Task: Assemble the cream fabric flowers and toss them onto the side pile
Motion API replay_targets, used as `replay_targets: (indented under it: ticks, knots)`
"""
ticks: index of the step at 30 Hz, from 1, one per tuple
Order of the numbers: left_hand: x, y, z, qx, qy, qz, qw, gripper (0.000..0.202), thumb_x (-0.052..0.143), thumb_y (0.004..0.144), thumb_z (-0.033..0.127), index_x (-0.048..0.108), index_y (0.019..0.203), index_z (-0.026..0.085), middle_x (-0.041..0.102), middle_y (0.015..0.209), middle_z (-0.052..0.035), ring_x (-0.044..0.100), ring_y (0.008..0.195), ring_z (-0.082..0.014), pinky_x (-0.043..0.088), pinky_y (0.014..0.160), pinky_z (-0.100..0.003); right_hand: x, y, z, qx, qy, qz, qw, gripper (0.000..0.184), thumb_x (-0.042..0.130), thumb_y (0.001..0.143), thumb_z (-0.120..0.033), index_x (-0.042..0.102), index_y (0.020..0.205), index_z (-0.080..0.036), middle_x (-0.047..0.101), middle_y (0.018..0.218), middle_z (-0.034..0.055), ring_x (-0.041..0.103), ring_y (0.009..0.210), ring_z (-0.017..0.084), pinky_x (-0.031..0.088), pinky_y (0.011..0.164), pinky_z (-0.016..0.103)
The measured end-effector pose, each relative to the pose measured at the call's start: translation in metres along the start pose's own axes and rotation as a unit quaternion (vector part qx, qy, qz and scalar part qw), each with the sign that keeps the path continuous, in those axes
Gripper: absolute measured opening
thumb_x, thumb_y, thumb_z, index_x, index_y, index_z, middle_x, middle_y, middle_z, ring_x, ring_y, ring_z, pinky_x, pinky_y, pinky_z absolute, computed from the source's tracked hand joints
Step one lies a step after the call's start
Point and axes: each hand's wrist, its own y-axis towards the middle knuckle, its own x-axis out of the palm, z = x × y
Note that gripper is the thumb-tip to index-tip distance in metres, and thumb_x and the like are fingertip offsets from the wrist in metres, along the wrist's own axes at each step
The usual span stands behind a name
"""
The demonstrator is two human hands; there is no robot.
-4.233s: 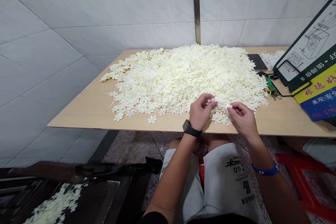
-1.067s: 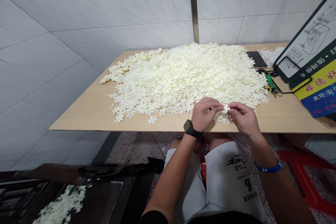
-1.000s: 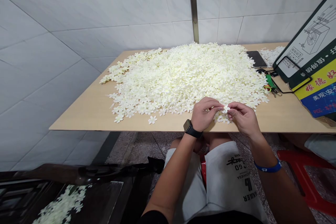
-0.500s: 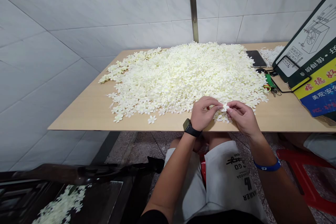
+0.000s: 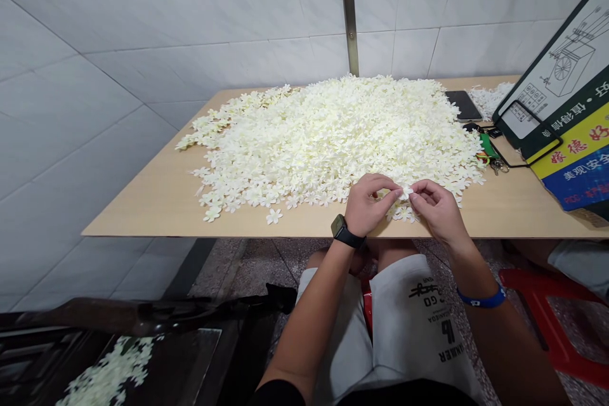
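Observation:
A big heap of small cream-white fabric flowers (image 5: 333, 133) covers the middle of a light wooden table (image 5: 157, 203). At the heap's near edge my left hand (image 5: 368, 203) and my right hand (image 5: 435, 206) meet fingertip to fingertip. Between them they pinch one small white flower (image 5: 406, 192), just above the table. A dark watch sits on my left wrist and a blue band on my right. Both hands are closed in a pinch.
A dark phone (image 5: 464, 105), keys with a green tag (image 5: 490, 153) and a printed cardboard box (image 5: 566, 108) lie at the table's right. More flowers lie on a dark surface (image 5: 109, 371) low on the left. A red stool (image 5: 547, 317) and another person's knee (image 5: 578, 266) are at the right.
Since 4.2 s ago my hands have come together on a single flower; over the last second they have barely moved. The camera has tilted slightly.

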Motion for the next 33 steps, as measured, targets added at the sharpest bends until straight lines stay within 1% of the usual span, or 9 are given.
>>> replay_targets:
  ticks: [3,7,12,17,19,25,29,31,33]
  knots:
    - [-0.0004,0.0001,-0.0005,-0.012,-0.002,0.012,1.0,0.014,0.072,0.089,0.029,0.074,0.079,0.019,0.075,0.084,-0.0057,0.067,0.082,-0.015,0.045,0.06,-0.024,-0.002,0.0001,0.0031,-0.003,0.0,0.013,1.0,0.016,0.073,0.08,-0.033,0.062,0.083,-0.021,0.051,0.067,-0.0036,0.045,0.06,0.011,0.034,0.054,0.025]
    - [-0.0008,0.0003,0.0035,0.003,-0.004,-0.001,1.0,0.015,0.066,0.093,0.028,0.07,0.082,0.018,0.073,0.084,-0.0052,0.065,0.079,-0.0125,0.047,0.06,-0.022,-0.0024,-0.0009,0.005,-0.002,0.004,0.022,1.0,0.015,0.072,0.082,-0.033,0.063,0.085,-0.021,0.052,0.068,-0.0037,0.045,0.059,0.011,0.034,0.053,0.024]
    - [0.0005,-0.0024,0.0065,0.047,0.014,0.046,0.998,0.015,0.067,0.095,0.03,0.075,0.088,0.018,0.074,0.089,-0.0055,0.066,0.078,-0.0105,0.05,0.062,-0.021,0.0001,-0.0011,0.003,-0.01,0.002,0.053,0.999,0.017,0.075,0.08,-0.034,0.065,0.084,-0.021,0.055,0.069,-0.0031,0.045,0.058,0.01,0.036,0.053,0.025]
    - [0.0048,-0.0034,0.0005,0.06,0.015,-0.018,0.998,0.02,0.075,0.09,0.036,0.078,0.097,0.018,0.078,0.096,-0.0075,0.071,0.077,-0.0112,0.058,0.064,-0.021,0.0004,-0.0027,0.0006,-0.034,-0.018,0.023,0.999,0.019,0.076,0.083,-0.038,0.068,0.08,-0.021,0.058,0.068,-0.0015,0.048,0.059,0.012,0.039,0.056,0.026]
    - [0.0059,-0.003,-0.0009,0.055,0.013,-0.025,0.998,0.023,0.077,0.088,0.038,0.079,0.097,0.018,0.08,0.097,-0.0081,0.074,0.079,-0.0132,0.06,0.066,-0.022,0.0007,-0.0036,-0.0007,-0.047,-0.027,0.012,0.998,0.019,0.076,0.083,-0.038,0.07,0.079,-0.021,0.06,0.068,-0.0006,0.051,0.061,0.013,0.041,0.058,0.027]
    - [0.0044,-0.0046,0.0022,0.017,-0.002,-0.022,1.0,0.013,0.07,0.091,0.026,0.082,0.094,0.022,0.082,0.097,-0.0059,0.079,0.091,-0.0193,0.066,0.081,-0.031,0.0022,-0.0053,-0.0038,-0.054,-0.047,0.02,0.997,0.018,0.076,0.082,-0.037,0.07,0.077,-0.021,0.066,0.073,0.0015,0.057,0.067,0.015,0.047,0.063,0.028]
    - [0.0022,-0.005,0.0024,-0.063,-0.037,0.031,0.997,0.015,0.07,0.09,0.03,0.082,0.092,0.021,0.082,0.096,-0.0061,0.078,0.087,-0.0183,0.064,0.074,-0.029,0.001,-0.005,-0.0021,-0.045,-0.039,0.028,0.998,0.017,0.075,0.082,-0.034,0.066,0.078,-0.021,0.06,0.068,-0.001,0.052,0.061,0.012,0.043,0.059,0.027]
    - [0.0018,-0.0044,0.0011,-0.108,-0.054,0.063,0.991,0.017,0.071,0.089,0.033,0.081,0.09,0.019,0.082,0.09,-0.006,0.077,0.077,-0.0164,0.062,0.069,-0.028,0.0,-0.0046,-0.0003,-0.039,-0.028,0.035,0.998,0.016,0.074,0.083,-0.034,0.065,0.078,-0.021,0.056,0.066,-0.0024,0.048,0.058,0.011,0.041,0.057,0.026]
    - [0.0022,-0.0034,-0.0005,-0.142,-0.078,0.076,0.984,0.019,0.072,0.088,0.036,0.08,0.088,0.018,0.081,0.085,-0.0056,0.075,0.068,-0.0145,0.06,0.065,-0.026,-0.0008,-0.0041,0.0014,-0.037,-0.025,0.039,0.998,0.015,0.074,0.083,-0.033,0.065,0.08,-0.021,0.055,0.066,-0.0027,0.047,0.058,0.011,0.039,0.056,0.026]
